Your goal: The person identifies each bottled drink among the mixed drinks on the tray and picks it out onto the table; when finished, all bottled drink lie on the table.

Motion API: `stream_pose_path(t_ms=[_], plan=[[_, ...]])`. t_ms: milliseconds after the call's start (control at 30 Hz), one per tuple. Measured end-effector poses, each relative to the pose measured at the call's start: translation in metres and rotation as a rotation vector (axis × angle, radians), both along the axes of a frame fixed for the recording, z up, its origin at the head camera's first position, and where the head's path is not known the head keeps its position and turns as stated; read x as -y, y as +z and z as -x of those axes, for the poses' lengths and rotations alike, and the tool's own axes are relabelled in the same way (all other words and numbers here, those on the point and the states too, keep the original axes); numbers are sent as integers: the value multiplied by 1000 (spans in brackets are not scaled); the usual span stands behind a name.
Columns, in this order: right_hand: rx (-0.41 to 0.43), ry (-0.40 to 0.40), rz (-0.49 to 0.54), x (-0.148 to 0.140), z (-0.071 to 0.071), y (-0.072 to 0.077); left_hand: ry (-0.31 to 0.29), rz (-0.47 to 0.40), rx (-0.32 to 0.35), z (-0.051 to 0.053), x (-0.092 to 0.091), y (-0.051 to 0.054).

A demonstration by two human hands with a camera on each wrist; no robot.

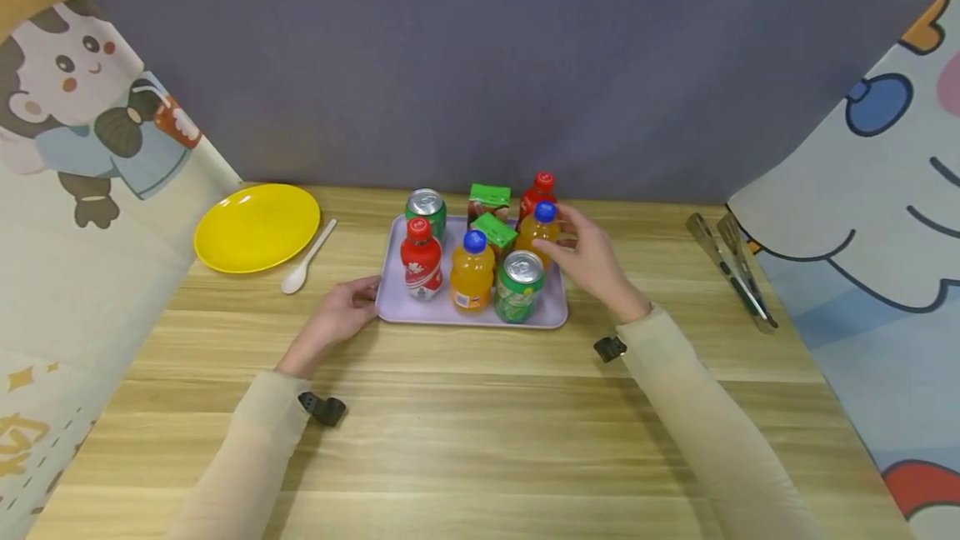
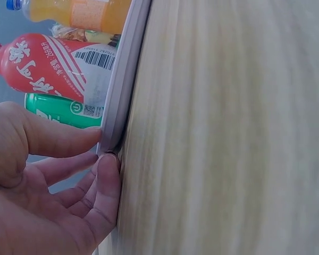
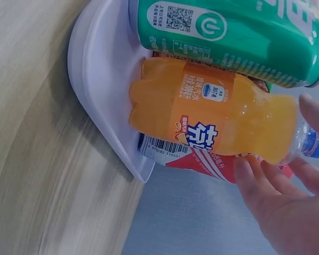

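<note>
A lilac tray holds several drinks. My left hand pinches its left edge, thumb on the rim and fingers low beside it in the left wrist view. At the tray's right side, my right hand has thumb and fingers around the upper part of an orange bottle with a blue cap. Another orange bottle stands in front, between a red bottle and a green can. Behind are a second can, two green-topped cartons and another red bottle, partly hidden.
A yellow plate and a white spoon lie left of the tray. Metal utensils lie near the table's right edge. A grey curtain hangs behind the wooden table, with printed cloths at both sides.
</note>
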State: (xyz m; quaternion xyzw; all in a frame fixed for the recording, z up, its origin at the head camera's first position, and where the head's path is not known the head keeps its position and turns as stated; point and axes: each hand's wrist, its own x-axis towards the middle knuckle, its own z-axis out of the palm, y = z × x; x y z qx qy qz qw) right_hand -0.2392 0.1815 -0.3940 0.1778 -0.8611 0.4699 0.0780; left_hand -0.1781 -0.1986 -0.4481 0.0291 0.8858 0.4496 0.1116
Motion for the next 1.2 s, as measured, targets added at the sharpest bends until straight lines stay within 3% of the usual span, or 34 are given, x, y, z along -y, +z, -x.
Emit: stream_pose_path(t_ms=[500,767,1000,1200], plan=[[-8,-10,-19,3,0,0,0,-6,3,0,-2,1],[56,-30,105,3,1,-2,7,7,9,-1,-2,1],[99,-47,132,4,1,1,-1,19,6,-1,-1,2],[86,-64,140,5,-1,1,-11,47,6,-1,0,3]])
